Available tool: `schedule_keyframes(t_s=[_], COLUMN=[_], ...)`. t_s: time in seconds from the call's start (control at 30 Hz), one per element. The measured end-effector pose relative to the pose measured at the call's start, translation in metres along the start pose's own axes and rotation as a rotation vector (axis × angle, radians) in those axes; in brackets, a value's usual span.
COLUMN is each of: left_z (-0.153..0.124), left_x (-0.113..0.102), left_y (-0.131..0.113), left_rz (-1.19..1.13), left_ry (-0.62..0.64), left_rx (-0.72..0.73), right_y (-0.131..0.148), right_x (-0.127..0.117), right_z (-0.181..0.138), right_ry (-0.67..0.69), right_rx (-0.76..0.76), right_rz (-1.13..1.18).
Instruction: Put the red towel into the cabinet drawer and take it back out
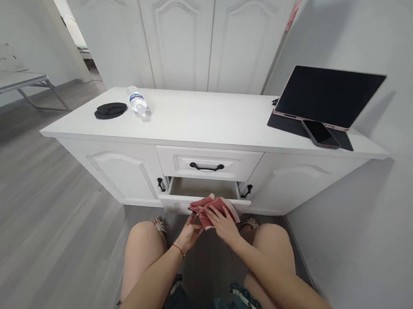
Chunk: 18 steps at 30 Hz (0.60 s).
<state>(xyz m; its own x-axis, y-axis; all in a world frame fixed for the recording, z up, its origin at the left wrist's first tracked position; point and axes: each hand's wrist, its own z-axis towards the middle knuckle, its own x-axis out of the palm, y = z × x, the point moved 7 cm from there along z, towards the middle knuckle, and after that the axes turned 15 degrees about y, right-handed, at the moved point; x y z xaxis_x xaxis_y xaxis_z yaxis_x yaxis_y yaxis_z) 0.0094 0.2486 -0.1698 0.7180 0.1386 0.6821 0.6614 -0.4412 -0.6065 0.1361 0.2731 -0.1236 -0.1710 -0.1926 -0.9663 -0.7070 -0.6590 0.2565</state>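
A red cloth (203, 208) with whitish edges is bunched over the front rim of the pulled-out drawer (175, 198). My right hand (224, 226) lies over the cloth with its fingers together, pressing it. Against the cloth's lower left edge, my left hand (190, 233) has its thumb and fingers curled in, seemingly pinching it. A small dark piece, perhaps the end of the drawer's handle, shows by the left fingertips. The cloth and hands hide most of the drawer front. Inside, the drawer has a pale bottom.
Above is a closed drawer with a black handle (206, 166). On the white cabinet top (197, 116) are a water bottle (138, 102), a round black object (111, 110), a dark-screened tablet (325, 96) and a phone (321, 134). My knees flank the drawer; a wall stands right.
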Motion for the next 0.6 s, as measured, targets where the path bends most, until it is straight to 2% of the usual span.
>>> schedule_keyframes(t_s=[0.3,0.43,0.53,0.6], left_z=[0.004,0.004,0.003,0.002], left_x=[-0.007,-0.008,-0.007,-0.007], left_y=[0.003,0.004,0.003,0.003], left_rz=[0.035,0.036,0.034,0.033], left_ry=[-0.024,-0.046,-0.052,-0.061], left_rx=[-0.026,-0.027,-0.039,-0.040], right_y=[-0.033,-0.048,-0.059,-0.066], right_x=[0.012,0.008,0.015,0.025], right_z=[-0.047,-0.065,-0.070,-0.067], right_ry=[-0.078,-0.213,-0.325,-0.431], right_rx=[0.328,0.617,0.771,0.797], right_rz=[-0.001,0.042,0.223,0.494])
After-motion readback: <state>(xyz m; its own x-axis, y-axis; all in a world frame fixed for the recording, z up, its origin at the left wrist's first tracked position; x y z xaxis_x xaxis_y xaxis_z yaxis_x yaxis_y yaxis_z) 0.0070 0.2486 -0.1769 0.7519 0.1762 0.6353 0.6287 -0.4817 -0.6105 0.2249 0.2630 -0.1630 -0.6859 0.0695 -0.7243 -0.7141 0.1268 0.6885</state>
